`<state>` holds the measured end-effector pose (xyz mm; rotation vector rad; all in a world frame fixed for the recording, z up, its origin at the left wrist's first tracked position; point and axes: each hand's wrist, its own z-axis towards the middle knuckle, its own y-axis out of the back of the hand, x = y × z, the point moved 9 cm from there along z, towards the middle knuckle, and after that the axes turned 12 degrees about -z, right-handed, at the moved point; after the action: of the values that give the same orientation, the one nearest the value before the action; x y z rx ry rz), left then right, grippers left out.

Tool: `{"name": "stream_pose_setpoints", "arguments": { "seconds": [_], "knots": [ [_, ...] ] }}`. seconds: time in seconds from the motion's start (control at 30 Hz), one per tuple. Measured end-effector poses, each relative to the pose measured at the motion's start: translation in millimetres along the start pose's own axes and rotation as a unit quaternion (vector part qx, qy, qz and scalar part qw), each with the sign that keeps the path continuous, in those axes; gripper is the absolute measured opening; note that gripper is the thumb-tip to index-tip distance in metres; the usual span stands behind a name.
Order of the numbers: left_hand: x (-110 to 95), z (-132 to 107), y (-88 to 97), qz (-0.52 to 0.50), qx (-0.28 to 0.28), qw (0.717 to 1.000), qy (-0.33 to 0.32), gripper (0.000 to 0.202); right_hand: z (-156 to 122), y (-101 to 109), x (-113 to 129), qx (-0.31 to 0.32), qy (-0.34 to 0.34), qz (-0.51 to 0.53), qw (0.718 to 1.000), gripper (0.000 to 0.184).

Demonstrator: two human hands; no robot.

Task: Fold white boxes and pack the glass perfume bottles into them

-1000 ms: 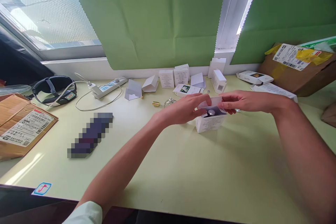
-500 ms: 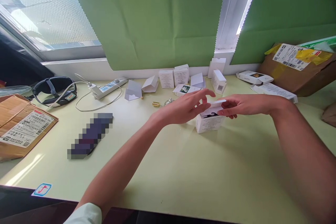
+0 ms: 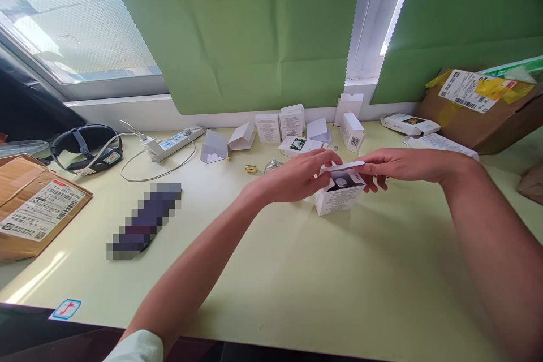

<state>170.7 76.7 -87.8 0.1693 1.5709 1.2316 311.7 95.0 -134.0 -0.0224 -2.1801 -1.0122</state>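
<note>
A small white printed carton (image 3: 335, 202) stands upright on the pale table with its top flap raised. In its opening shows a dark interior with a round silvery thing, whose kind I cannot make out. My left hand (image 3: 303, 176) is at the carton's left upper edge, fingers bent against the flap and side. Thumb and fingers of my right hand (image 3: 388, 168) hold the flap and right side. Just beyond my left hand lie a clear glass-like piece (image 3: 272, 165), a gold cylinder (image 3: 251, 169) and a flat white box with a flower picture (image 3: 299, 145).
Several white cartons (image 3: 268, 127) stand or lie open along the window ledge. At left are a brown parcel (image 3: 25, 203), a black headset (image 3: 87, 147), a power strip (image 3: 173, 144) and a blurred-out dark object (image 3: 146, 220). Another brown parcel (image 3: 479, 107) sits at back right.
The carton's flap has been lifted, so the round thing inside shows more. My left hand's raised fingers have come down onto the flap; my right hand has shifted slightly.
</note>
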Motion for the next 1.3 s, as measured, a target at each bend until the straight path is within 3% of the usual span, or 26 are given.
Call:
{"name": "stream_pose_setpoints", "arguments": {
  "seconds": [0.3,0.4,0.57,0.67,0.87,1.0,1.3],
  "knots": [
    [6.4,2.7,5.4,-0.022,-0.024,0.999,0.025,0.033,-2.3,-0.1,-0.3,-0.009,-0.008,0.031,0.999,0.032],
    [8.4,2.6,-1.2,-0.027,0.002,0.999,0.033,0.03,-2.1,-2.0,2.1,0.004,-0.004,0.023,1.0,0.027],
    [12.7,0.7,-15.8,-0.037,0.066,0.996,0.044,0.028,1.1,-4.0,-2.9,0.014,-0.018,-0.006,1.0,0.034],
    [14.9,-0.6,-18.1,-0.047,0.077,0.994,0.056,0.029,-1.7,0.2,-1.2,-0.002,-0.012,-0.022,1.0,0.038],
    [17.7,-2.6,-18.1,-0.049,0.077,0.993,0.071,0.031,-9.0,19.3,7.8,-0.1,-0.021,-0.05,0.993,0.053],
    [18.9,-2.7,-18.8,-0.033,0.081,0.993,0.08,0.035,-6.1,15.0,11.1,-0.086,-0.029,-0.055,0.994,0.06],
    [16.1,-7.9,-16.0,-0.024,0.114,0.991,0.062,0.045,-3.5,9.6,13.6,-0.053,-0.009,-0.075,0.996,0.054]
  ]
}}
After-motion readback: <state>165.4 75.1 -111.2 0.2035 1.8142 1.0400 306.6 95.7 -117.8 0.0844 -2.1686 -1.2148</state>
